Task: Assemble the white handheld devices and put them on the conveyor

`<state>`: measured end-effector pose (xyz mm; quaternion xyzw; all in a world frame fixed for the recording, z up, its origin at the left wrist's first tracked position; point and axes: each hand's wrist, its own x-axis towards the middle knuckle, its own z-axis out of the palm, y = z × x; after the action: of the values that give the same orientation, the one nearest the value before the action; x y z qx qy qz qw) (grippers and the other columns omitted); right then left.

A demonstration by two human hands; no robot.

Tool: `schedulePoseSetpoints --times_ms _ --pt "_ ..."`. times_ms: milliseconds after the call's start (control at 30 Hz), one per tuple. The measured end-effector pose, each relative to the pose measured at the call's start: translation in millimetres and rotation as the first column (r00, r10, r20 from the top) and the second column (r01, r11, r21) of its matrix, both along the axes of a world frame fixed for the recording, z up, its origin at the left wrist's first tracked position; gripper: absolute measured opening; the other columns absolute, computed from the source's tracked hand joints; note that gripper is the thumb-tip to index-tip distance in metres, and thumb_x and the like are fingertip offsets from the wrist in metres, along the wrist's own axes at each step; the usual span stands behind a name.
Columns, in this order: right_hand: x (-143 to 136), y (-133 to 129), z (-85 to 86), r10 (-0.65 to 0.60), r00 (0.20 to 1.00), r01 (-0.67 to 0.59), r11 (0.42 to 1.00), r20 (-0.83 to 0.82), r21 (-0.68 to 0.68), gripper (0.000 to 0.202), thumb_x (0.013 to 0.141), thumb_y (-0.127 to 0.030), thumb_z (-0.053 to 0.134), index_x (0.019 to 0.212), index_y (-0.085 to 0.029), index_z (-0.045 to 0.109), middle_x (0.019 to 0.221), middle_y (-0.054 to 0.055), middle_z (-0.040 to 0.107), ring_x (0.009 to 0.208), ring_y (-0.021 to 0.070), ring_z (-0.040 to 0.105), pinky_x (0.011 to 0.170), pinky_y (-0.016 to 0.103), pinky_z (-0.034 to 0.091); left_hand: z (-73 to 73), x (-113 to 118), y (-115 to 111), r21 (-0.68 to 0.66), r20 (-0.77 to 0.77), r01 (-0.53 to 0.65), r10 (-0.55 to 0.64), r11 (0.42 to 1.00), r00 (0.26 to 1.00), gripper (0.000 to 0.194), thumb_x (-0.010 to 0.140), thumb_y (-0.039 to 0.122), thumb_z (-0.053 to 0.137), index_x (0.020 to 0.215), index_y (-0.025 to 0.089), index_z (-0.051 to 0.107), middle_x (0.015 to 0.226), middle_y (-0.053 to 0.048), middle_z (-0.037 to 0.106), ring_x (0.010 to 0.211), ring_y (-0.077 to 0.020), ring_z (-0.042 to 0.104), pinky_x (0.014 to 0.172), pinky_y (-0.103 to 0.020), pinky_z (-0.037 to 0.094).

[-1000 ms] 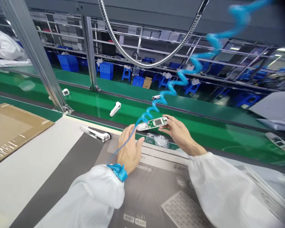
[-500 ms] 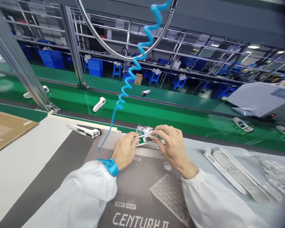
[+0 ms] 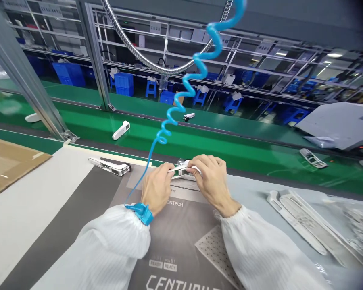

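Between my two hands is a slim white handheld-device housing (image 3: pixel 179 171), its side partly uncovered with a bit of green board showing. My left hand (image 3: pixel 157 186) pinches its left end between thumb and fingers. At its right end, my right hand (image 3: pixel 211 181) grips with bent fingers that hide that part. A blue wrist strap (image 3: pixel 142 213) with a coiled blue cord (image 3: pixel 187 82) is on my left wrist. Just behind the housing lies a scrap of clear plastic (image 3: pixel 180 162), mostly covered. Left of my hands, another opened white device (image 3: pixel 110 166) rests on the grey printed mat (image 3: pixel 175 225).
Several white shells (image 3: pixel 302 221) lie on the right, beside clear plastic bags (image 3: pixel 353 217). Beyond the bench edge runs a green conveyor belt (image 3: pixel 157 139) carrying a white device (image 3: pixel 121 130) and others. A metal post (image 3: pixel 39 76) and flattened cardboard (image 3: pixel 13 167) stand at left.
The housing has turned so that less green board shows, and my right hand has shifted left and closer over it. Belt devices at left moved slightly left. The view has shifted slightly.
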<state>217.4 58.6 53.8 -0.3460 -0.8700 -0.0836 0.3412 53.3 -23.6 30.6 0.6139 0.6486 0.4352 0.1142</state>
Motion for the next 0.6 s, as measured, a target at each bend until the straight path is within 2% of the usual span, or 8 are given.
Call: schedulePoseSetpoints --times_ms 100,167,233,300,367,433,500,600 --pt "0 -4 -0.8 -0.023 0.999 0.020 0.996 0.025 0.091 0.013 0.095 -0.029 0.058 0.085 -0.022 0.062 0.090 0.000 0.071 0.082 0.0173 0.057 0.085 0.038 0.028 0.4 2 -1 0.007 -0.038 0.029 -0.028 1.000 0.999 0.016 0.097 0.023 0.045 0.102 0.023 0.061 0.091 -0.001 0.068 0.084 -0.0177 0.062 0.073 -0.028 0.039" --pt "2 -10 -1.8 0.019 0.998 -0.023 0.997 0.059 0.079 0.015 0.095 -0.024 0.057 0.081 -0.022 0.061 0.087 -0.001 0.070 0.082 0.0175 0.056 0.086 0.038 0.027 0.0 2 0 -0.007 -0.023 0.014 -0.014 1.000 1.000 0.015 0.097 0.023 0.046 0.101 0.023 0.060 0.091 -0.001 0.069 0.084 -0.0182 0.063 0.073 -0.028 0.040" --pt "5 -12 -3.8 0.072 0.996 -0.071 0.997 0.047 -0.024 0.018 0.096 -0.021 0.054 0.079 -0.022 0.059 0.086 -0.001 0.069 0.084 0.0174 0.056 0.087 0.038 0.027 -1.3 -1 3 -0.026 0.053 -0.060 0.061 0.998 0.997 0.014 0.095 0.023 0.047 0.101 0.022 0.060 0.090 -0.002 0.069 0.084 -0.0192 0.065 0.073 -0.029 0.042" --pt "8 -8 -7.9 0.050 0.999 -0.052 0.982 -0.019 -0.181 0.016 0.096 -0.021 0.053 0.080 -0.021 0.058 0.087 0.000 0.067 0.084 0.0175 0.055 0.085 0.036 0.030 -3.0 -6 6 -0.056 0.204 -0.151 0.159 0.987 0.966 0.013 0.094 0.026 0.050 0.100 0.020 0.059 0.089 -0.004 0.069 0.079 -0.0193 0.067 0.072 -0.030 0.045" --pt "12 2 -14.2 -0.087 0.996 0.077 0.935 -0.011 -0.347 0.015 0.093 -0.020 0.054 0.079 -0.021 0.058 0.086 0.002 0.066 0.084 0.0190 0.055 0.080 0.035 0.031 -3.5 -12 10 -0.106 0.431 -0.186 0.214 0.977 0.876 0.016 0.091 0.030 0.054 0.102 0.018 0.058 0.088 -0.005 0.069 0.069 -0.0180 0.067 0.066 -0.030 0.049" --pt "17 12 -20.7 -0.227 0.970 0.242 0.858 0.088 -0.452 0.014 0.089 -0.019 0.057 0.075 -0.020 0.058 0.084 0.004 0.066 0.086 0.0213 0.056 0.076 0.034 0.031 -1.8 -14 12 -0.147 0.648 -0.164 0.220 0.975 0.729 0.023 0.088 0.032 0.060 0.103 0.017 0.056 0.085 -0.005 0.068 0.061 -0.0162 0.066 0.061 -0.029 0.051" --pt "28 18 -25.2 -0.309 0.939 0.342 0.821 0.148 -0.457 0.005 0.086 -0.021 0.060 0.082 -0.021 0.062 0.090 0.005 0.067 0.091 0.0229 0.057 0.077 0.034 0.032 1.3 -14 13 -0.157 0.765 -0.133 0.206 0.979 0.611 0.027 0.085 0.031 0.064 0.105 0.016 0.056 0.078 -0.003 0.067 0.061 -0.0156 0.065 0.060 -0.027 0.052" --pt "64 18 -24.5 -0.358 0.926 0.376 0.856 0.119 -0.355 0.013 0.091 -0.029 0.057 0.101 -0.023 0.062 0.099 0.004 0.066 0.097 0.0220 0.057 0.082 0.035 0.034 5.8 -12 12 -0.147 0.816 -0.098 0.176 0.984 0.551 0.032 0.084 0.032 0.066 0.110 0.015 0.058 0.073 -0.001 0.067 0.063 -0.0137 0.063 0.062 -0.025 0.051"
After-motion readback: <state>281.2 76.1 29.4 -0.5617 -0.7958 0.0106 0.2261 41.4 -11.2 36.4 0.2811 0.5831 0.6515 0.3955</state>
